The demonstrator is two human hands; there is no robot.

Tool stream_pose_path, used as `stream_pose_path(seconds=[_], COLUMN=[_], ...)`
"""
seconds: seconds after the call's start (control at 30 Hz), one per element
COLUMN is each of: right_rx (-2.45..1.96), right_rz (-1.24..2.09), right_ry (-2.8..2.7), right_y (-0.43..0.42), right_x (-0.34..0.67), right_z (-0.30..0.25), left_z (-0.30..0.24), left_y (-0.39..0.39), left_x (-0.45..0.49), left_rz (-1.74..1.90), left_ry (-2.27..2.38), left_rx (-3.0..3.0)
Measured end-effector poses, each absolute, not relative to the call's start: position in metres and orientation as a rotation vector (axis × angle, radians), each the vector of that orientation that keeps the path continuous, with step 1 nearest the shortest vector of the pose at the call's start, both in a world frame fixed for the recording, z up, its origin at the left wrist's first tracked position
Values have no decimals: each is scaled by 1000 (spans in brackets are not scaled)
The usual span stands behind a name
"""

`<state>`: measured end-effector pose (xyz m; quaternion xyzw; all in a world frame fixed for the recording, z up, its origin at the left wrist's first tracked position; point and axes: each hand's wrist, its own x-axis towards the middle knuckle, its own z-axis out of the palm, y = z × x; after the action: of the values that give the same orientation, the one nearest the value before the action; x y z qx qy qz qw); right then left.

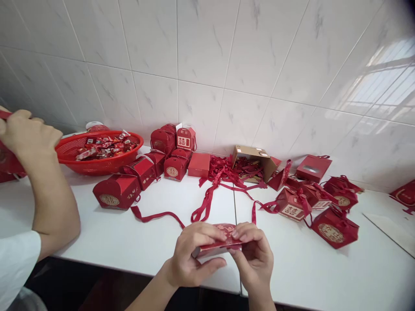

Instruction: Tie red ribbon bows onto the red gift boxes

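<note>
A small red gift box with a pale printed pattern is held between my two hands, just above the table's front edge. My left hand grips its left side, fingers over the top and thumb below. On its right end, my right hand pinches the edge between thumb and fingers. Beyond the box, loose red ribbons trail over the white table. One ribbon runs towards my left hand and passes out of sight behind it. The underside of the box is mostly hidden.
At the left, another person's hand holds something red beside a red basket of wrapped candies. Red gift boxes stand left of centre, with several ribbon-tied boxes at right. An open cardboard box lies by the tiled wall.
</note>
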<state>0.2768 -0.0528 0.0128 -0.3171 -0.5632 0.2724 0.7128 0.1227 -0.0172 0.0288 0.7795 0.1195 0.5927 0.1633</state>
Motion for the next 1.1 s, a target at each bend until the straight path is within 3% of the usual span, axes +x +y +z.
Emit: stream_pose_path(seconds=[0.17, 0.3, 0.47, 0.7, 0.83, 1.1], right_rx=[-810, -848, -872, -891, -846, -622], right_rz=[493, 476, 402, 341, 353, 361], right_ry=[-1071, -1015, -996, -1201, -1479, -1650], right_y=[-48, -45, -41, -39, -43, -51], right_x=[270, 260, 263, 280, 286, 283], right_z=[16, 15, 11, 4, 4, 16], left_z=[11, 3, 7, 27, 52, 63], left_y=[-18, -20, -16, -11, -7, -5], left_x=[140, 151, 141, 97, 70, 94], left_rz=[1761, 1759, 1649, 1303, 1315, 1270], left_ry=[1031, 1259, 1243, 1199, 910, 706], left_rx=[2271, 2126, 1930, 2178, 2269, 1626])
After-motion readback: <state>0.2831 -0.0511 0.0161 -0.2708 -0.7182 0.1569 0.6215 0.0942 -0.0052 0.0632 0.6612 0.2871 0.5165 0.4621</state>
